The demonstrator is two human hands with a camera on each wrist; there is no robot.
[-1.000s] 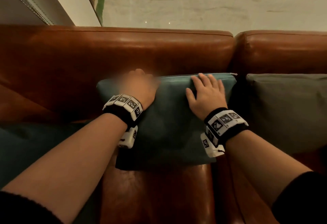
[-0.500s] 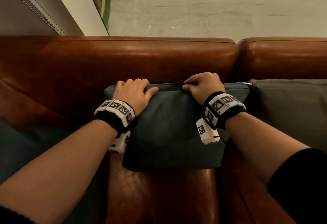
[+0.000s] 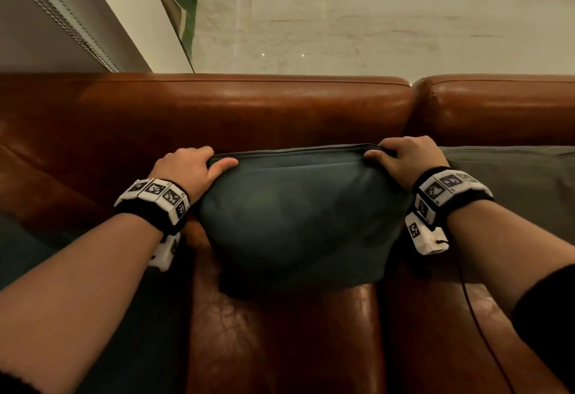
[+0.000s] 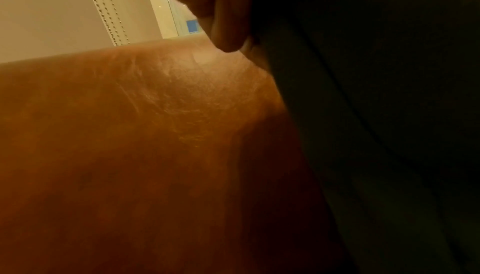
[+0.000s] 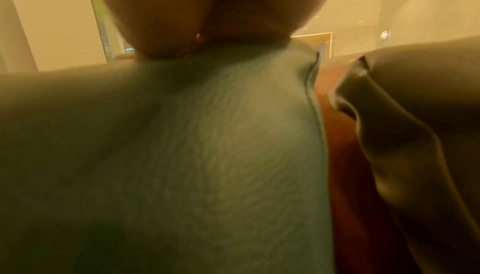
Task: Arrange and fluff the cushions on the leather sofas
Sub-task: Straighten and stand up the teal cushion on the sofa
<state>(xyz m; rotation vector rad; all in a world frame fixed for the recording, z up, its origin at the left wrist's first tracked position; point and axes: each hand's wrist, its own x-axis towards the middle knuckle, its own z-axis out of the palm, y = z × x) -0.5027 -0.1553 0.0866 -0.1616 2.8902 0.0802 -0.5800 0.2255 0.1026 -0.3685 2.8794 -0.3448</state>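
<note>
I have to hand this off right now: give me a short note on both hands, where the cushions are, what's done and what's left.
Left hand: grips the top left corner of the teal cushion.
Right hand: pinches its top right corner.
Teal cushion: upright against the brown leather sofa backrest, held by its top edge.
Grey cushion: just right of it, leaning on the backrest.
Done: teal cushion stood up, corners held.
Left: fluff and settle it, then check the grey cushion and the rest.
</note>
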